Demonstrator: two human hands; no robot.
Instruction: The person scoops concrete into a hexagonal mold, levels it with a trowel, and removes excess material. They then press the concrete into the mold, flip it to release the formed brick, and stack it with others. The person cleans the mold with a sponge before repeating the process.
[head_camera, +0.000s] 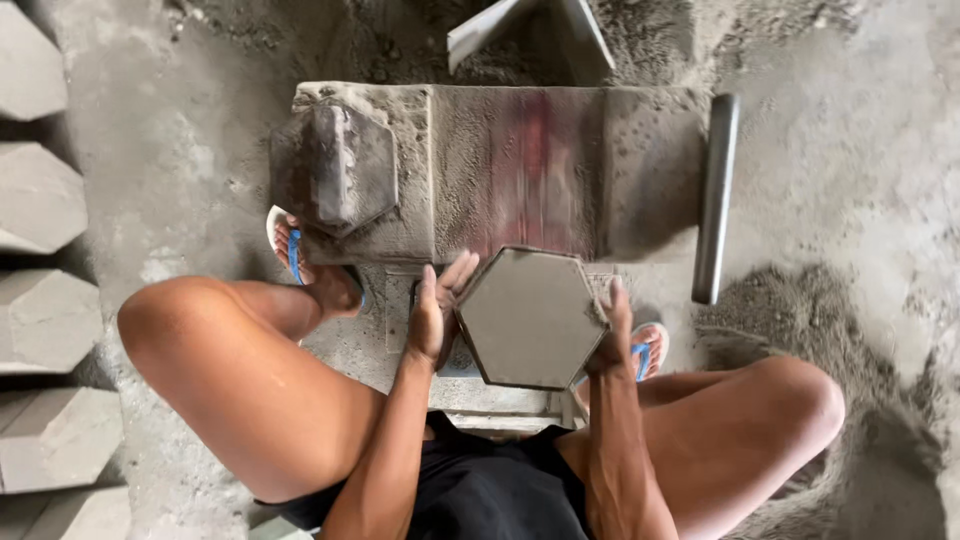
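A grey hexagonal paving block (527, 317) is held between my two hands, just in front of the press table. My left hand (436, 308) presses flat against the block's left side, fingers pointing up. My right hand (612, 330) grips its right side. Beyond the block lies a sand-dusted metal press table (520, 165) with a reddish worn patch, and a hexagonal mould (335, 165) is set in the table's left end. I sit with knees spread, feet in blue sandals at either side.
A grey metal lever bar (716, 195) lies along the table's right edge. Finished hexagonal blocks (40, 320) stand in a row on the left. Loose sand mix (830, 320) is piled on the right floor. An angled metal frame (530, 25) rises behind the table.
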